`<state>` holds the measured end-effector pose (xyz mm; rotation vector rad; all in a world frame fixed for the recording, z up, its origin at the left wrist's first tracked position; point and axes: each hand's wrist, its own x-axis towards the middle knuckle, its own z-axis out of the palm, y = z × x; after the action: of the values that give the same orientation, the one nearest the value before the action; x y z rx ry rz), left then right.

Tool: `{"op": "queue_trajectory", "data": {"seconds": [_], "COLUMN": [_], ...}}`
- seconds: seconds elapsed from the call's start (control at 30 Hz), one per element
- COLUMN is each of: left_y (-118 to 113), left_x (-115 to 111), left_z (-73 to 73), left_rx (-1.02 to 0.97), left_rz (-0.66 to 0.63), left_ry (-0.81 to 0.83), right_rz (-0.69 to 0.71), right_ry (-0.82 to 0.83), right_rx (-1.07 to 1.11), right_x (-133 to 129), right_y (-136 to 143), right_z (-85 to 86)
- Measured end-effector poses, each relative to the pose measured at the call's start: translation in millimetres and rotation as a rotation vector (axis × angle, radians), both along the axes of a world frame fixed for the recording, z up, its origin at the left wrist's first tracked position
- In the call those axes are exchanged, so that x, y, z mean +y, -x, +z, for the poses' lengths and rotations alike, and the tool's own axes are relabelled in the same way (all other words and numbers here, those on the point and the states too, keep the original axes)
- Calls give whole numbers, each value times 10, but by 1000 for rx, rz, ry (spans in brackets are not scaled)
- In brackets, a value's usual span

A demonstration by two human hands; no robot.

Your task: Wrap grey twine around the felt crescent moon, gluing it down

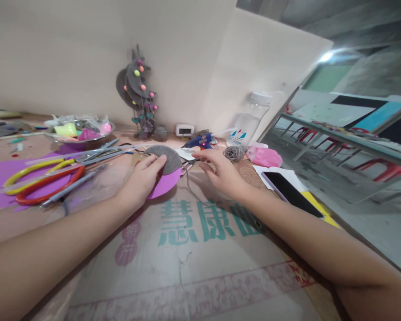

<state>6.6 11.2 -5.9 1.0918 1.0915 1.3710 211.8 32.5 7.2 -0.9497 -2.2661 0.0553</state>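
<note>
My left hand (147, 174) grips a purple card piece (165, 183) with a rounded edge. Grey yarn (163, 157) covers its upper part in tight rows, and my thumb lies on the yarn. A loose yarn strand (190, 185) trails from near the card onto the table. To the right, my right hand (220, 171) hovers with thumb and index finger apart, and I see nothing between them. Its fingertips are near a small white sheet (185, 154) and a blue glue gun (200, 141) with a red light. Beside that hand sits a grey yarn ball (234, 152).
Yellow-handled scissors (36, 171) and red-handled scissors (50, 186) lie left on purple sheets. Behind them stands a metal bowl (83, 141) with colourful bits. A grey crescent ornament (137, 84) leans at the wall. A bottle (245, 122), pink bundle (264, 156) and phone (292, 195) are right.
</note>
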Motion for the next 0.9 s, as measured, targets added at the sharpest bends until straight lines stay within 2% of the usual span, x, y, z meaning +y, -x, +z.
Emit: {"op": "queue_trajectory", "data": {"seconds": [0.17,0.33,0.53,0.77,0.9], "left_y": [-10,9,17,11,12], "left_x": [15,35,48,33,54], "left_z": [-7,-40,-52,-40,-61], "left_rx": [-36,-11,3,-11,-30], "left_rz": [-20,-18,-33,-30,-40], "left_ry": [-4,5,1,25,17], "right_rz": [9,-21,-132,-218,-235], "right_ry": [-39,163,167,342,450], "right_rx": [-381,-520,-549,-338,-274], "right_x": [228,327,257,212,102], "right_y": [58,207,258,102,-44], "right_z": [-68,-22,36,77,195]}}
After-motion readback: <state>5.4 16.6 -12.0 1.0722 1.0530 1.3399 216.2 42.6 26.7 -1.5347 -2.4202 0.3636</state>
